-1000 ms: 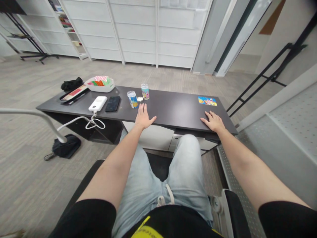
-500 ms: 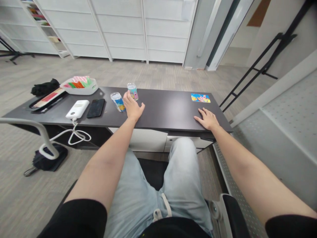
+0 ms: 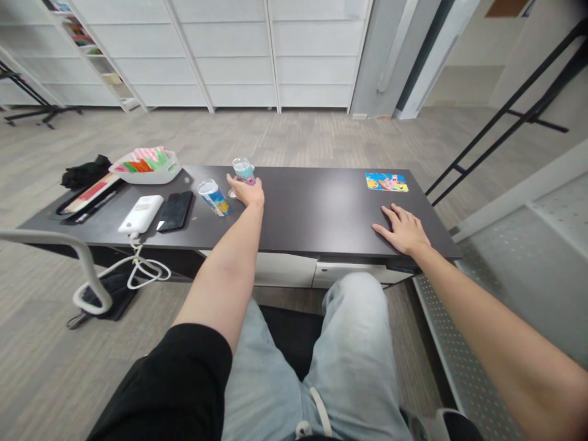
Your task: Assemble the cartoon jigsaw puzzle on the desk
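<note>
My left hand [image 3: 248, 192] is wrapped round the lower part of a clear-topped cup [image 3: 243, 166] with a teal and pink print, fingers on one side and thumb on the other. The cup stands near the far edge of the dark table, its base hidden by the hand. Just left of that hand, a second cup [image 3: 214, 197] with a blue and yellow print stands apart from it. My right hand [image 3: 404, 229] lies flat on the table's right part with fingers spread, holding nothing. Beyond its fingertips is a flat, colourful cartoon card [image 3: 386, 182].
The dark table [image 3: 312, 214] also bears a black phone [image 3: 175, 211], a white power bank [image 3: 141, 214] with a hanging cable, a white basket [image 3: 156, 177] of colourful packets, a long tray [image 3: 87, 199] and a black cloth bundle [image 3: 86, 172]. A panel stands at the right.
My left hand has turned and closed round the teal and pink cup, thumb now at its right side. My right hand still rests on the table. The view has shifted slightly.
</note>
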Available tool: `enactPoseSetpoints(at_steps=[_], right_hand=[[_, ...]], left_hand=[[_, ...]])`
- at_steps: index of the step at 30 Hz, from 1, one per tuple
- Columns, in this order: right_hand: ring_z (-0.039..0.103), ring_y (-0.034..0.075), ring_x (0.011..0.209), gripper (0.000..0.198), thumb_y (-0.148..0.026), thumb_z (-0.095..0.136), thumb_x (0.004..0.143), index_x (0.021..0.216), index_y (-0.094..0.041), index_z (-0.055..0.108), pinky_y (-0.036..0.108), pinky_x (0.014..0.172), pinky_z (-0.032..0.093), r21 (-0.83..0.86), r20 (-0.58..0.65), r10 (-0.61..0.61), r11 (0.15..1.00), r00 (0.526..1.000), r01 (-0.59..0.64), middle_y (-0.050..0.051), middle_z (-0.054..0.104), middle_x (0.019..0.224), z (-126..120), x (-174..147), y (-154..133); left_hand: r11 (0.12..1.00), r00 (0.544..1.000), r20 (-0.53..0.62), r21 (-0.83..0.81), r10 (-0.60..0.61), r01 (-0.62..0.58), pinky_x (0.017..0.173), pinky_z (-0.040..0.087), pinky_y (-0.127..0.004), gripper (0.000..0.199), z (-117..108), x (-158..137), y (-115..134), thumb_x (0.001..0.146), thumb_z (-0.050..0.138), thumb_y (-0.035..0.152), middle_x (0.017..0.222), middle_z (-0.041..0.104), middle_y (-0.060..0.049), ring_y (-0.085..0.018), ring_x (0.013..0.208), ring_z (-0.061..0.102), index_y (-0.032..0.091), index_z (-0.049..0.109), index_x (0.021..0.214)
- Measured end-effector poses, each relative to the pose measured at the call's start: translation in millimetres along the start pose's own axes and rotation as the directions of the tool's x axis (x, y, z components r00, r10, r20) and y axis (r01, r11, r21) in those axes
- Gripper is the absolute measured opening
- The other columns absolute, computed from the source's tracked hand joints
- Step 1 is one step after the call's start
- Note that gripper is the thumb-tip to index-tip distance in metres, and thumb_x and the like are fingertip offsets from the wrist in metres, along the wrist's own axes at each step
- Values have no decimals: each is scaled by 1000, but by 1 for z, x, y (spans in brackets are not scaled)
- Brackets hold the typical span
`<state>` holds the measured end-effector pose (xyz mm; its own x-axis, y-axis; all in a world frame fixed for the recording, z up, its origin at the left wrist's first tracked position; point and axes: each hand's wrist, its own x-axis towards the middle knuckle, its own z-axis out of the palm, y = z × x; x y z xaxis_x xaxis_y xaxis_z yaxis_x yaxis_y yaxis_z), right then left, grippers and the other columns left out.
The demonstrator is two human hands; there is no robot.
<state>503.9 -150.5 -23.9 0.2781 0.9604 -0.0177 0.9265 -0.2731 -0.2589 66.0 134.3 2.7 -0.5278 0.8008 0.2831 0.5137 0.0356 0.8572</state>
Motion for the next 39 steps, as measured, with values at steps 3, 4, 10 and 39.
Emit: enactPoseSetpoints(at_steps=[3, 4, 10, 39], right_hand=[[40, 53, 198, 109, -91, 39, 113, 202, -30, 56, 74, 164, 33, -13, -9, -1, 1000, 1000, 1, 15, 44, 213, -1, 0, -1], [40, 53, 198, 109, -91, 39, 113, 202, -31, 56, 74, 164, 33, -18, -9, -1, 1000, 1000, 1, 15, 44, 213, -1, 0, -2], [39, 52, 199, 117, -91, 34, 112, 202, -19, 55, 69, 163, 33, -30, -1, -2, 1000, 1000, 2, 21, 40, 214, -3, -1, -5], [39, 49, 198, 107, -86, 39, 119, 202, -19, 53, 67, 163, 29, -14, 13, -26, 1000, 1000, 26, 19, 37, 216, -9, -1, -7]], left_hand=[[995, 995, 5, -10, 96, -96, 155, 48, -63, 69, 2, 7, 6, 106, 72, 11, 179, 64, -36, -39, 171, 70, 8, 51, 172], [990, 990, 5, -8, 143, -143, 155, 49, -60, 66, 2, 8, 11, 107, 71, 12, 179, 62, -38, -39, 170, 70, 6, 52, 171], [858, 853, 128, 34, 506, -513, 151, 54, -71, 75, -33, 19, 40, 98, 77, 12, 178, 69, -21, -43, 172, 66, 25, 64, 171], [119, 172, 815, 127, 553, -985, 146, 45, -71, 66, -83, -7, 53, 101, 63, 11, 168, 75, -23, -44, 160, 70, 26, 80, 163]])
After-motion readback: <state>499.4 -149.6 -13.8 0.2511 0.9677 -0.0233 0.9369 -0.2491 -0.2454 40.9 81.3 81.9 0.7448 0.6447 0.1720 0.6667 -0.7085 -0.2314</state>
